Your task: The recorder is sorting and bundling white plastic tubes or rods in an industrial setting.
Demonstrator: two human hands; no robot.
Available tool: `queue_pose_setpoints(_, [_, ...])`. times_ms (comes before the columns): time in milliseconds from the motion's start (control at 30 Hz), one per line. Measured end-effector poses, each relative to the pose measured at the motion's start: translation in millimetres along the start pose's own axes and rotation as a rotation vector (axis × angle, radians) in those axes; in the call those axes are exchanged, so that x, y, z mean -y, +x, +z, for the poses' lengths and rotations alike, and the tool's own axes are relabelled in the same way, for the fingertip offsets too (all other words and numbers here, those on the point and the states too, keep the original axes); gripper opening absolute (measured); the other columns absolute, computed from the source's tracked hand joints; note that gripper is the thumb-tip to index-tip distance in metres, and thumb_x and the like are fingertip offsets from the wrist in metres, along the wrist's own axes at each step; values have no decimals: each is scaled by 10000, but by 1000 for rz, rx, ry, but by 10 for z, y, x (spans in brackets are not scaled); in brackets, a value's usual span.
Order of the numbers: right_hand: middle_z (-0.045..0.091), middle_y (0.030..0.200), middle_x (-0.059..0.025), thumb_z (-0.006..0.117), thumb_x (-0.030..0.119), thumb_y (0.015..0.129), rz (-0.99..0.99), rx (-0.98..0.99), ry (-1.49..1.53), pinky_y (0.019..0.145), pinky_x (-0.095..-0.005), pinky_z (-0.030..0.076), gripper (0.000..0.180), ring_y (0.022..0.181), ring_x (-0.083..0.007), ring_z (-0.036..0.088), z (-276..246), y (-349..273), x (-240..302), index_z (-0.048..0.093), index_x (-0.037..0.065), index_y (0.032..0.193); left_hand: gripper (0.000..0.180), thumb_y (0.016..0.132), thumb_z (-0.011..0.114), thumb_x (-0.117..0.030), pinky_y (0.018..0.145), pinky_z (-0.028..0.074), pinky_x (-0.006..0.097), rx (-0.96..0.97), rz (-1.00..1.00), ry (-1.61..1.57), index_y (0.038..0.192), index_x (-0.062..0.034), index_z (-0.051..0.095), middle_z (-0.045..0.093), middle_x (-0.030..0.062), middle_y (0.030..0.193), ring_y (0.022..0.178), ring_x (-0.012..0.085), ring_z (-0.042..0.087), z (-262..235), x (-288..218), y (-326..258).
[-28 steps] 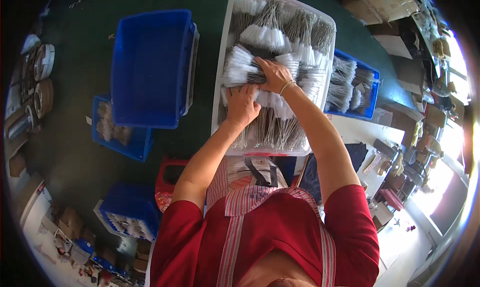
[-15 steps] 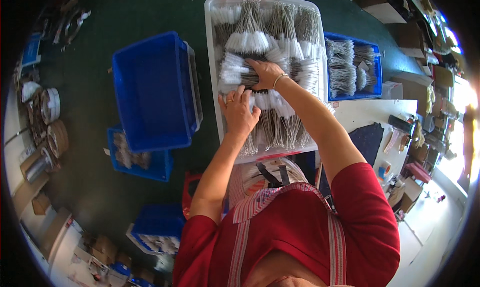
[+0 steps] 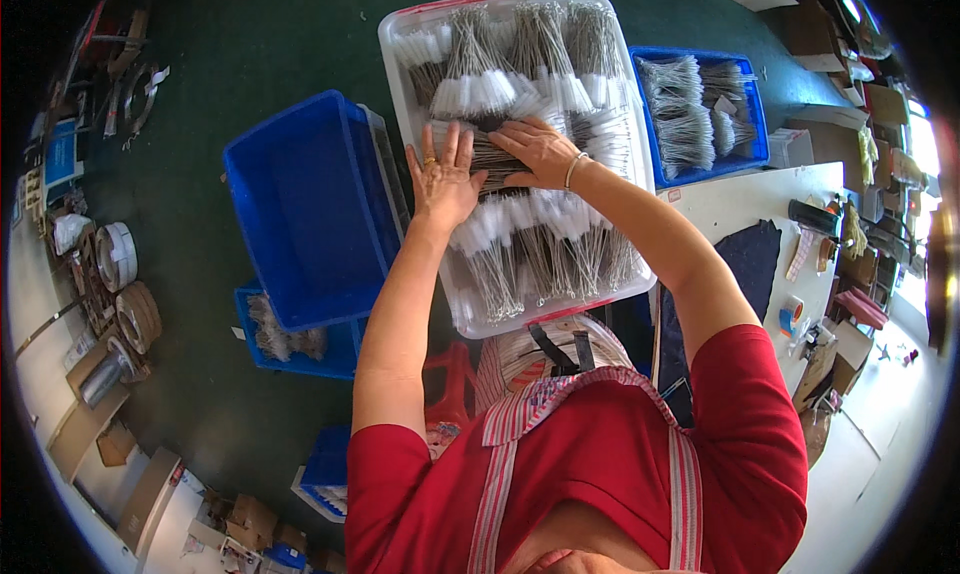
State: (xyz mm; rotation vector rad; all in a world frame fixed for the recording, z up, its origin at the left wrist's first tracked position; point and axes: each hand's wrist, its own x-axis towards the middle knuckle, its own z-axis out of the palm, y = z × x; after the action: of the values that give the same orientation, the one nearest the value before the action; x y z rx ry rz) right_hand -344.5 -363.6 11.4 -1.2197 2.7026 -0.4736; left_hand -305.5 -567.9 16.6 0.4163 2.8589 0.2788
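A white plastic bin is packed with bundles of small wire brushes that have white bristle heads and looped wire stems. Across its middle lies a sideways bundle of brushes, stems running left to right. My left hand lies spread against this bundle's left end, covering the bristle heads there. Over its right part my right hand rests with fingers stretched out, touching the stems. What lies beneath both palms is hidden.
To the left stands an empty blue bin, above a smaller blue bin holding brushes. Another blue bin of brushes sits right of the white one. A white table with a dark cloth is at the right.
My left hand has moved up and left, its fingers now spread over the bundle's left end. My right hand has shifted slightly right, fingers flatter. The view has turned slightly.
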Motion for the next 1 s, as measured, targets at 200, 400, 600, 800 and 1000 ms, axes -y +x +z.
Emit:
queue_pose_setpoints(200, [479, 1275, -140, 639, 505, 710, 4, 40, 170, 1060, -426, 237, 774, 1230, -269, 404, 303, -51, -267, 397, 82, 1312, 614, 888, 379, -473, 1075, -29, 541, 168, -16, 117, 1406, -175, 239, 121, 26, 1489, 1369, 309, 36, 135, 9, 162])
queue_pose_setpoints(400, [491, 1253, -146, 667, 439, 711, 16, 28, 228, 1044, -432, 264, 706, 1188, -291, 439, 254, -19, -274, 448, 64, 1267, 633, 885, 374, -491, 1072, -31, 545, 207, -17, 96, 1413, -180, 217, 129, 32, 1487, 1368, 316, 29, 141, 36, 192])
queue_pose_setpoints(600, [620, 972, -137, 632, 212, 779, 209, -513, 413, 790, -371, 473, 251, 888, -310, 593, -358, -307, 206, 618, 33, 955, 676, 854, 481, -449, 1064, 38, 564, -94, 51, 54, 1402, -141, 233, 164, 86, 1474, 1357, 345, 83, -399, -193, 5])
queue_pose_setpoints(800, [618, 856, -91, 622, 46, 717, 291, -872, 423, 671, -361, 475, 145, 742, -270, 585, -827, -1105, 1403, 612, 51, 862, 242, 740, 599, -288, 769, 359, 460, 8, 233, -38, 930, -140, 605, 579, 65, 883, 909, 220, 541, -622, -1307, -742])
queue_pose_setpoints(1000, [617, 883, -113, 656, 218, 722, 310, -493, 577, 753, -387, 442, 299, 824, -292, 563, -853, -2030, 1941, 617, 26, 948, 234, 746, 582, -286, 834, 394, 450, 449, 544, -120, 944, -176, 641, 613, 82, 968, 957, 216, 560, -18, -2042, -1567])
